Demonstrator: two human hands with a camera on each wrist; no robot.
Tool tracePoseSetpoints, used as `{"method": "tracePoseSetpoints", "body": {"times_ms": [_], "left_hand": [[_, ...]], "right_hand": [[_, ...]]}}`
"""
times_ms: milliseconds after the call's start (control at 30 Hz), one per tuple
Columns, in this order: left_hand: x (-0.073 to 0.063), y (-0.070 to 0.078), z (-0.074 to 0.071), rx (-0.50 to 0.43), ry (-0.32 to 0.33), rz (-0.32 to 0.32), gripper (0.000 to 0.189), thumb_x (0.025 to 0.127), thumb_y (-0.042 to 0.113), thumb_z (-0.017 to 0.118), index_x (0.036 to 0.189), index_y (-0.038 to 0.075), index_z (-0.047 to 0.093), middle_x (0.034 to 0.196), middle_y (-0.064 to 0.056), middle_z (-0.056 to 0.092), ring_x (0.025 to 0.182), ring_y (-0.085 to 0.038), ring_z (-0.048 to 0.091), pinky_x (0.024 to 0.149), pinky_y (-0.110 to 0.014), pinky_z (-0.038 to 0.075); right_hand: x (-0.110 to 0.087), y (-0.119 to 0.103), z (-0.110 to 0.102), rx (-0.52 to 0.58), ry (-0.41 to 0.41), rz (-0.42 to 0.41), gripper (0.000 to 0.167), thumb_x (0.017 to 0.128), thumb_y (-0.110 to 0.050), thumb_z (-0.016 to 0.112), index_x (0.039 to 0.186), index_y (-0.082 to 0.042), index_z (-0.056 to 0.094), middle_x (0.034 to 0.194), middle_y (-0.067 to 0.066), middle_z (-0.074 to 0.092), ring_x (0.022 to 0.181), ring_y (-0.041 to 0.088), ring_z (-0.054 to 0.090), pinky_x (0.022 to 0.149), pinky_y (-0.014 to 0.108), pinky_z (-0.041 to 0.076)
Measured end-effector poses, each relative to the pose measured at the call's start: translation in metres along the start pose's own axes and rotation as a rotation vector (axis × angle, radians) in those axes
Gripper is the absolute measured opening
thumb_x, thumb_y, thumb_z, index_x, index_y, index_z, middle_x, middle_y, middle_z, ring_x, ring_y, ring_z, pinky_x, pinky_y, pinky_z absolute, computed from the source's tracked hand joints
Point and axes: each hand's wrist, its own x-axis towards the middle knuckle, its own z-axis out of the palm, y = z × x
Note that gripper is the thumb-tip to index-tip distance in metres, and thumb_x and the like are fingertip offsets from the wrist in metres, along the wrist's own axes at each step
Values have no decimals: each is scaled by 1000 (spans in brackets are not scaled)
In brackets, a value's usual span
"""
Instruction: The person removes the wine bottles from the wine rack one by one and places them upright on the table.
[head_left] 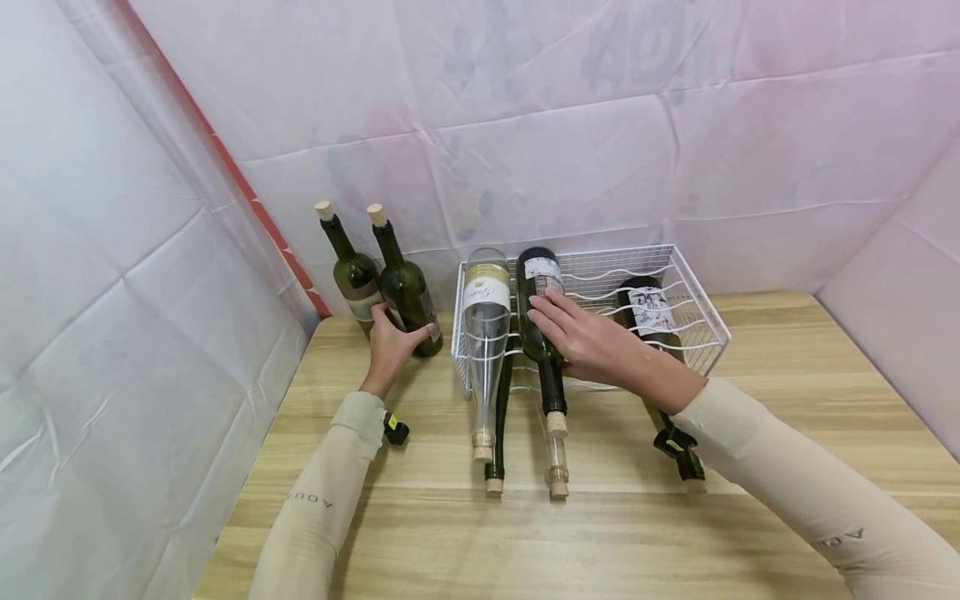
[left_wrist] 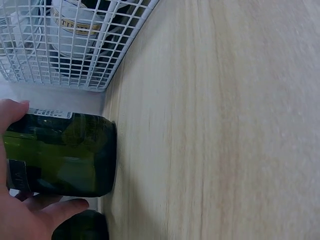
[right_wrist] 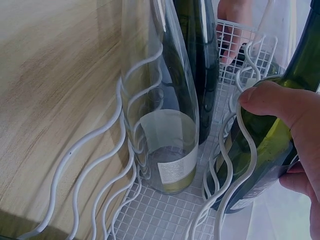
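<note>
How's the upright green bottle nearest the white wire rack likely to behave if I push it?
The green bottle looks like rigid, probably breakable glass. Its tall, upright shape suggests it may tip if pushed high. Its smooth, shiny sides could prove slippery.

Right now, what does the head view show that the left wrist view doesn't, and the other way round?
Only the head view shows the right hand and the corks. Only the left wrist view shows the fine print on a standing green bottle. Both show the left hand gripping that bottle, the second standing bottle beside it, the white wire rack and the wooden table.
</note>
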Motion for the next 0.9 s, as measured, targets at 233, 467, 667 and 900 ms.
{"method": "tracePoseSetpoints", "body": {"times_ms": [233, 467, 667, 900], "left_hand": [[-2, -5, 0, 21, -23, -4, 95, 80, 38, 89, 150, 6, 32, 145, -26, 53, 134, -39, 56, 114, -56, 45], [-1, -3, -1, 31, -30, -10, 101, 80, 38, 89, 155, 5, 29, 149, -27, 50, 139, -39, 53, 118, -55, 43], [-3, -1, -5, 75, -43, -16, 103, 79, 38, 90, 156, 4, 30, 153, -25, 48, 141, -39, 51, 118, -55, 43], [-2, 1, -10, 117, -31, 27, 99, 79, 40, 90, 154, 2, 37, 152, -24, 51, 138, -39, 54, 115, -54, 46]], "right_hand": [[0, 0, -1, -11, -8, -9, 104, 52, -40, 101, 132, 13, 61, 135, 32, 64, 126, 48, 63, 105, 47, 57], [0, 1, -1, -31, 8, -18, 104, 51, -40, 101, 131, 12, 61, 134, 31, 65, 125, 48, 64, 102, 46, 58], [1, 1, 0, -39, 26, -39, 102, 53, -44, 100, 130, 12, 62, 132, 31, 66, 123, 47, 65, 101, 46, 58], [2, 4, -1, -45, 24, -48, 100, 56, -46, 98, 130, 11, 62, 132, 30, 67, 123, 47, 66, 97, 44, 61]]}}
